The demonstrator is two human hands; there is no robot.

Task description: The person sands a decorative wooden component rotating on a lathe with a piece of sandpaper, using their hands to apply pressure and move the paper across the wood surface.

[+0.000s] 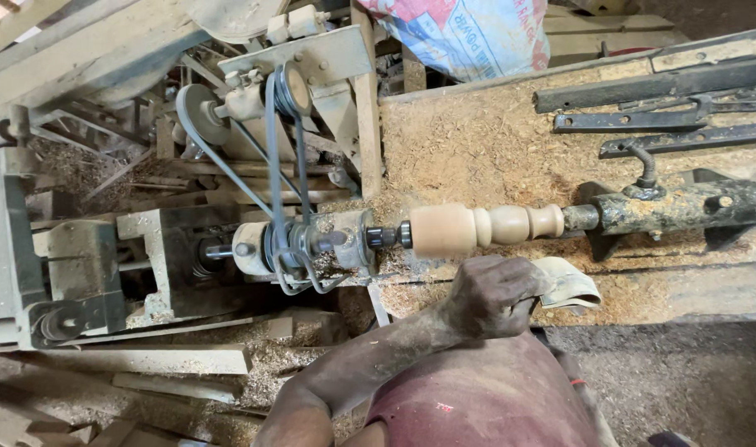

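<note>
**A:** What is the person on?

**B:** You look down on a wood lathe (328, 240) buried in sawdust (477, 141). A pale turned spindle (477, 226), with beads and grooves cut into it, lies level across the middle of the lathe. It is gripped between the drive end on the left and a rusty metal support (684, 205) on the right. A belt (274, 157) runs from the drive up to pulleys near the lathe's top edge.

**A:** And the hands?

**B:** The left hand (494, 294) is a closed fist around a strip of sandpaper (570, 285), whose loose end curls out to the right. The fist sits just below the spindle, near it but not touching. The right hand is out of view.

**A:** Which step does that look like?

**B:** Smoothing, I'd judge. The shape is already cut and the paper is held off the wood. I can't tell whether the spindle is turning.

**A:** What would the next move call for?

**B:** Bringing the paper lightly against the spindle's underside, with the fingers well away from the drive end and belt.

**A:** Anything else?

**B:** Dark metal bars (667, 120) lie near the top right corner, and a printed sack (469, 33) rests at the top edge.
</note>
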